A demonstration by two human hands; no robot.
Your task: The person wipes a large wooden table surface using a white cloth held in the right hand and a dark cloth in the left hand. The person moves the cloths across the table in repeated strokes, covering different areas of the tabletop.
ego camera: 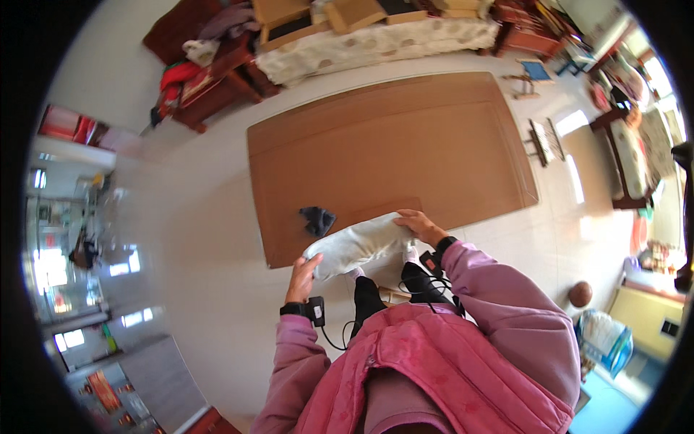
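A pale whitish cloth, folded into a long band, is stretched between my two hands. My left hand grips its left end and my right hand its upper right end. The cloth hangs above the near edge of a low brown table. On the table, just beyond the cloth's left part, lies a crumpled dark blue-grey cloth. Each wrist wears a black strap with a small box and a cable.
Beyond the table stands a sofa under a patterned cover, with open cardboard boxes on it. Right of the table are a small folding stool and another with a blue seat. A brown ball rests on the tiled floor.
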